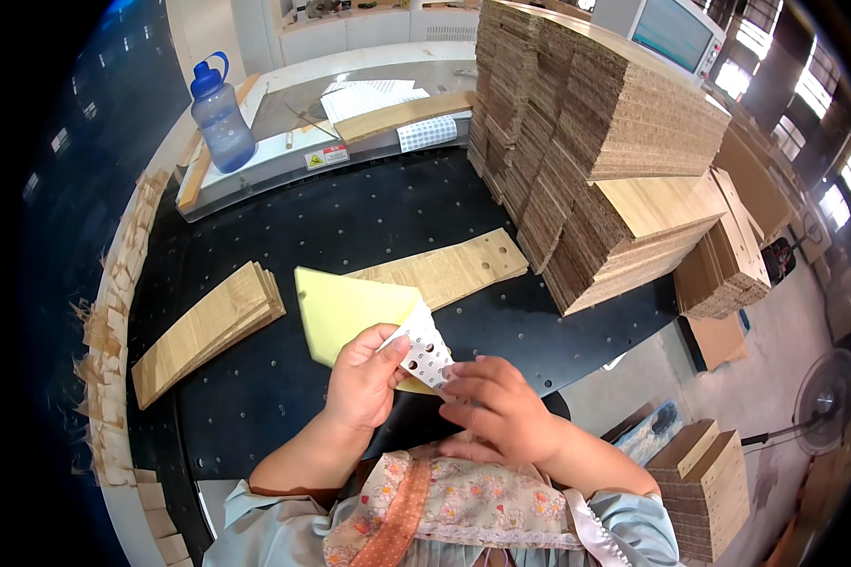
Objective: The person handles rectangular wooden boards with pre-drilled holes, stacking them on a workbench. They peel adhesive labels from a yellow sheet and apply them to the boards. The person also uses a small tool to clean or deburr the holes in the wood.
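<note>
A sticker sheet [422, 352] with a yellow backing [345, 307] is bent over in front of me, its white side dotted with small round marks. My left hand [361, 383] is closed on it, thumb on the white face. At the sheet's right corner, the curled fingers of my right hand [501, 411] grip the edge; whether a single sticker is between them is too small to tell. Behind the sheet, and partly covered by it, lies a wood-grain board [473, 271] with a few dark round spots at its right end.
Several narrow boards [208, 326] lie in a fanned pile on the black table [321, 227] at left. Tall board stacks [577, 123] rise at the right. A blue water bottle [222, 123] and papers [369, 97] sit on the far ledge. A fan [823, 402] stands on the floor at right.
</note>
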The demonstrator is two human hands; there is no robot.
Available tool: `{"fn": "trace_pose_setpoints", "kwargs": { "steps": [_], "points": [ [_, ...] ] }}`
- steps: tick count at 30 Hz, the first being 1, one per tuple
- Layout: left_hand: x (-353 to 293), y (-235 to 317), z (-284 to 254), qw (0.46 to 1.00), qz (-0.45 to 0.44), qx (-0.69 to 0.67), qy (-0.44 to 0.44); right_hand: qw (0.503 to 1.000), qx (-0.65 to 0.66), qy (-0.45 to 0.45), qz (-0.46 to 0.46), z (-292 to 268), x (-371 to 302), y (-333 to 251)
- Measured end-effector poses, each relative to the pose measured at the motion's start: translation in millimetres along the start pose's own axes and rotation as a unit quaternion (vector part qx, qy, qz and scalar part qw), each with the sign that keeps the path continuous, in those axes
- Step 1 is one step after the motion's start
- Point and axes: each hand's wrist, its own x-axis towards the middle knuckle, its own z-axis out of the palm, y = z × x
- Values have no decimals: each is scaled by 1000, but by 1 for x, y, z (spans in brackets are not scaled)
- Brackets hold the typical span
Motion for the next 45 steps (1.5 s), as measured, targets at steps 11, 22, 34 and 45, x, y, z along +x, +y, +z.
{"fn": "trace_pose_setpoints", "kwargs": {
  "steps": [11, 22, 34, 45],
  "points": [
    [-6, -17, 0, 999, 35, -17, 26, 981, 36, 138, 130, 22, 28, 24],
    [-10, -24, 7, 998, 54, -15, 29, 976, 35, 163, 137, 26, 21, 23],
    [-11, -32, 15, 997, 67, -26, 5, 971, 29, 202, 124, 25, 13, 20],
    [-5, -34, 19, 994, 103, -11, 43, 958, 135, 187, 171, 24, 7, 11]
  ]
}}
